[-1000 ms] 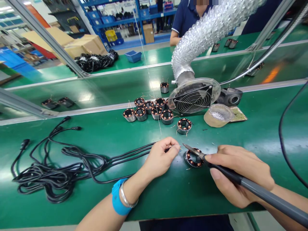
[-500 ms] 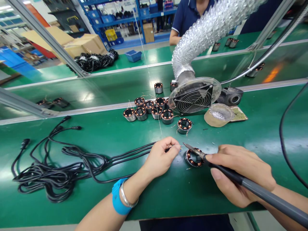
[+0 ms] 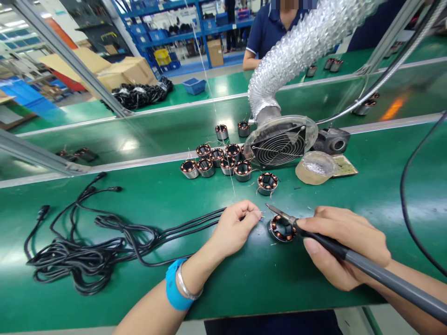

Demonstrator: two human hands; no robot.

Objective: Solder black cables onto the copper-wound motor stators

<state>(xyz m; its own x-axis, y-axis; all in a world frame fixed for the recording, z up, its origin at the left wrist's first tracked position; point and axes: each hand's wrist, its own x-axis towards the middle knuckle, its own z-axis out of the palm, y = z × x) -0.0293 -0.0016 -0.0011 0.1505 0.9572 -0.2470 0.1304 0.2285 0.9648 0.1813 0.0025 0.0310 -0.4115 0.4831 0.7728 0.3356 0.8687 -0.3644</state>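
Observation:
My left hand [image 3: 239,226], with a blue wristband and a silver bangle, pinches the wire ends of a black power cord [image 3: 195,224]. Thin bare strands stick out past the fingertips. In my right hand [image 3: 344,246] is a soldering iron [image 3: 335,247], its tip pointing left, just short of those strands. Beneath the iron's metal shaft sits a motor stator [image 3: 274,232] with copper windings, partly covered by the iron. Another stator [image 3: 267,184] with loose wire ends stands behind it. The cords run left into a tangled pile [image 3: 84,258] with black plugs.
Several stators [image 3: 206,167] cluster at the back beside a fume extractor fan [image 3: 281,146] on a silver duct [image 3: 279,70]. Right of it stand a round solder tub [image 3: 316,168], a sponge tray [image 3: 345,166] and a dark iron holder [image 3: 331,139]. A person sits across the bench.
Both hands stay nearly where they were, the iron's tip close to the wire ends. The view has shifted slightly. A bit of blue now shows by my left fingertips.

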